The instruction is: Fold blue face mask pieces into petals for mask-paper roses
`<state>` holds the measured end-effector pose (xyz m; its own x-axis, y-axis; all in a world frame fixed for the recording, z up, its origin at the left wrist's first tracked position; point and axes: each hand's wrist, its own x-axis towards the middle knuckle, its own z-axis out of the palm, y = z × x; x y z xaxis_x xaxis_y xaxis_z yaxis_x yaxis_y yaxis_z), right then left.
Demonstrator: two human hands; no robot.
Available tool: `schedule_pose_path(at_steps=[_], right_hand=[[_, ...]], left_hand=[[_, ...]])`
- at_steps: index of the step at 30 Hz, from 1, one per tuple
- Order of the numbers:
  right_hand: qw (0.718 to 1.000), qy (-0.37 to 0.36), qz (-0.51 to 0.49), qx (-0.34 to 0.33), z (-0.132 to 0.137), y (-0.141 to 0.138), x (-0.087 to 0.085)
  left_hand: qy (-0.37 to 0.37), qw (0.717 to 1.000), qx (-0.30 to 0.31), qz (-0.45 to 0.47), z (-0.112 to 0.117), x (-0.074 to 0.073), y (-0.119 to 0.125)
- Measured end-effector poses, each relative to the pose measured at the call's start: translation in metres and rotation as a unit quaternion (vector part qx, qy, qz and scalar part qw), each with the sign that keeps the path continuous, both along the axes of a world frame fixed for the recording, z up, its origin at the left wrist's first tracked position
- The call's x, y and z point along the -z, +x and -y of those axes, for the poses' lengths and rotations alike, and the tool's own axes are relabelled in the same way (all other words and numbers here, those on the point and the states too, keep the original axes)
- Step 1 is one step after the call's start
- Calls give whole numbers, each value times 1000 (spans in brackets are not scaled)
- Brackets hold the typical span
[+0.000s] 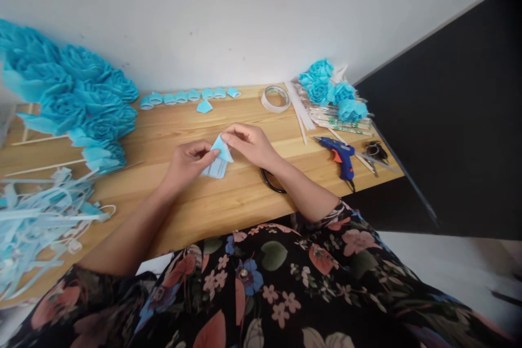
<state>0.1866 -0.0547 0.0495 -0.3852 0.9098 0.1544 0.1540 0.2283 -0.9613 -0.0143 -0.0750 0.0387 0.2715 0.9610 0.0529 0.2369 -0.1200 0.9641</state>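
Note:
Both my hands meet over the middle of the wooden table (228,201). My left hand (190,160) and my right hand (248,144) each pinch the same folded piece of light blue paper (221,147), held just above a small stack of blue paper pieces (214,170) lying flat on the wood. The fingers of both hands are closed on the folded piece.
A row of folded blue petals (190,96) lines the back edge. Blue paper roses (77,98) pile at the left, blue strips (36,217) at the near left. A tape roll (276,98), more roses (330,89), a blue glue gun (340,155) and scissors (375,151) sit at the right.

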Motion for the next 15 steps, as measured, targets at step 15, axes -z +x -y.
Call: schedule_pose_path(at_steps=[15], right_hand=[[995,23,93,-16,0,2,-2]], left_hand=[[-15,998,-37,54,-3,2,2]])
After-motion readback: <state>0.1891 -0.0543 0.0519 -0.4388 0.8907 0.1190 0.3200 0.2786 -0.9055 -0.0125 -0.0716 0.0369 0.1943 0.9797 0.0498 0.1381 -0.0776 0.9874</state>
